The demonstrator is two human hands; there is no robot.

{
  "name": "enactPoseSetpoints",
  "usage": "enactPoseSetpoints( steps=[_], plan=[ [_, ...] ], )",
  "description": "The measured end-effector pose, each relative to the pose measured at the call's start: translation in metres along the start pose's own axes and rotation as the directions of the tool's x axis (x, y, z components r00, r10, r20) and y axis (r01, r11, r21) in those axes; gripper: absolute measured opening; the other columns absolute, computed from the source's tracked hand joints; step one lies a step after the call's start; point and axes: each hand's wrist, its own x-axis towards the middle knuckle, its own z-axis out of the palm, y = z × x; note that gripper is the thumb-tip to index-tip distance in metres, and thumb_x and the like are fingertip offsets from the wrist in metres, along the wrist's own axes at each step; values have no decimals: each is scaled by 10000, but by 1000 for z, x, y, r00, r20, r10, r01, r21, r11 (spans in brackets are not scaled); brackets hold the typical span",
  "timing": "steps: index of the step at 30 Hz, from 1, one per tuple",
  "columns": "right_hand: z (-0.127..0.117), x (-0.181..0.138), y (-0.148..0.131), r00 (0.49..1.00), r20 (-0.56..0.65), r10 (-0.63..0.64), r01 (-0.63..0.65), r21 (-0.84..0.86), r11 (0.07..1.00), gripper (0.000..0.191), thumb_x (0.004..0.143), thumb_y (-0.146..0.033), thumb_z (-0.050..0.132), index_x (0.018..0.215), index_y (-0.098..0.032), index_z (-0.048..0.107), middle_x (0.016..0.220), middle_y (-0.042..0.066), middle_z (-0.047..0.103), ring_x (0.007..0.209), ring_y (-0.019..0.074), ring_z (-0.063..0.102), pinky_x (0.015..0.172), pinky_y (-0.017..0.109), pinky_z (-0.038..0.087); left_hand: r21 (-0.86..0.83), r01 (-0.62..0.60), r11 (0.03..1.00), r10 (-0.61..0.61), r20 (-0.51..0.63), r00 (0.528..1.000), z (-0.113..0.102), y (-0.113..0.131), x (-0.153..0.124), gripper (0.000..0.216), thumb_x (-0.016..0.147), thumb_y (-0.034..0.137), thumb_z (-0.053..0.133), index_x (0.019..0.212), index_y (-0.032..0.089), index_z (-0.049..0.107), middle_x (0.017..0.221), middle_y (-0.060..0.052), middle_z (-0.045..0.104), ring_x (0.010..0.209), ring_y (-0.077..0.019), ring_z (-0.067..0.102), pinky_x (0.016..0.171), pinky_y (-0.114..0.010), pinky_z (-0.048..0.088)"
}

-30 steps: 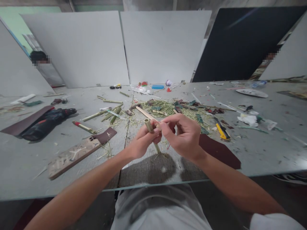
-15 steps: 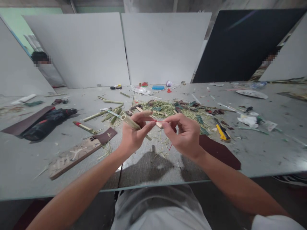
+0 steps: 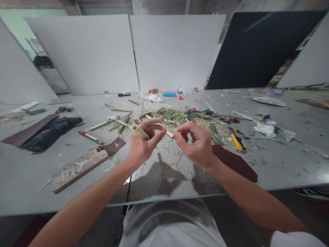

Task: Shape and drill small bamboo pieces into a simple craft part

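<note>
A hollow bamboo tube (image 3: 140,132) rests in the crook of my left hand (image 3: 142,145), its open end pointing up and away. The thumb and forefinger of that hand also pinch one end of a thin red thread (image 3: 170,131). Opposite, my right hand (image 3: 197,144) is closed, with thumb and fingertips pinching the same thread. A short stretch of it spans the gap between my hands, and a loose red tail hangs below the right one. Behind the thread lies a heap of green shavings (image 3: 174,116) with pale bamboo pieces and dark scraps.
On the left are a black power drill (image 3: 48,135), a phone (image 3: 79,168) and cut bamboo sticks (image 3: 102,123). To the right, a yellow utility knife (image 3: 238,140) lies beyond a dark brown sheet (image 3: 231,161). White boards (image 3: 177,51) and a black board (image 3: 264,51) stand behind the table.
My right hand has shifted slightly left and my left hand a little lower. The thread's loose tail hangs differently. Both hands keep their pinch.
</note>
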Motion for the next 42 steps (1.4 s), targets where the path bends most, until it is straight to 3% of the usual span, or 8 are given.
enactPoseSetpoints(
  steps=[3, 7, 12, 20, 23, 29, 35, 42],
  plan=[
    [-1, 3, 8, 965, 235, 117, -160, 174, 972, 203, 884, -377, 611, 969, -194, 634, 833, 30, 651, 754, 143, 597, 699, 284, 490, 48, -46, 998, 44, 38, 998, -1, -1, 0, 365, 744, 291, 772, 1064, 201, 621, 805, -29, 729, 463, -57, 437, 410, -197, 339],
    [4, 6, 20, 767, 616, 180, -519, 430, 739, 533, 961, -596, 369, 853, -157, 651, 753, 60, 666, 698, 152, 633, 692, 301, 516, 118, -89, 989, 78, 95, 992, 0, -2, -3, 365, 749, 254, 764, 1084, 195, 634, 797, -37, 736, 431, -42, 386, 410, -199, 318],
    [10, 5, 22, 668, 700, 251, -706, 489, 513, 507, 919, -567, 512, 611, -170, 576, 512, -18, 533, 471, 100, 502, 548, 254, 483, 164, -94, 982, 82, 79, 993, 3, 0, -3, 326, 745, 253, 762, 1042, 186, 649, 774, -48, 739, 424, -43, 363, 407, -197, 307],
    [9, 5, 23, 684, 645, 341, -722, 532, 443, 378, 890, -468, 611, 653, -176, 568, 426, -75, 439, 419, 83, 430, 598, 275, 513, 191, -74, 979, 67, 44, 997, 3, -2, -3, 327, 737, 266, 765, 1036, 195, 651, 779, -39, 729, 432, -49, 378, 413, -201, 309],
    [8, 5, 24, 740, 534, 410, -664, 480, 574, 352, 855, -484, 647, 704, -169, 598, 420, -118, 277, 369, 54, 251, 403, 203, 330, 210, -58, 976, 55, 17, 998, 3, 0, -2, 305, 740, 263, 757, 1019, 198, 652, 766, -30, 719, 446, -54, 361, 417, -207, 298],
    [3, 6, 11, 946, 172, 275, -304, 173, 937, 290, 887, -404, 621, 729, -161, 628, 529, -59, 412, 457, 66, 337, 422, 215, 257, 29, 137, 990, -139, 84, 987, 3, -3, 1, 360, 776, 356, 727, 1080, 200, 613, 779, -11, 633, 495, -57, 361, 442, -209, 284],
    [5, 1, -4, 998, 42, 56, -58, 50, 997, 198, 919, -319, 593, 781, -182, 626, 571, -44, 483, 497, 78, 391, 471, 228, 309, -302, 375, 876, -250, 380, 891, 6, -6, -5, 412, 810, 464, 684, 1060, 247, 439, 651, 83, 378, 487, -47, 310, 452, -178, 235],
    [4, 1, -4, 997, 56, 58, -60, 27, 998, 168, 929, -301, 568, 806, -190, 599, 569, -53, 473, 480, 76, 392, 462, 226, 316, -321, 426, 846, -326, 320, 890, 8, -7, -3, 555, 803, 772, 438, 828, 222, 371, 628, 73, 310, 423, -40, 233, 383, -175, 168]
  ],
)
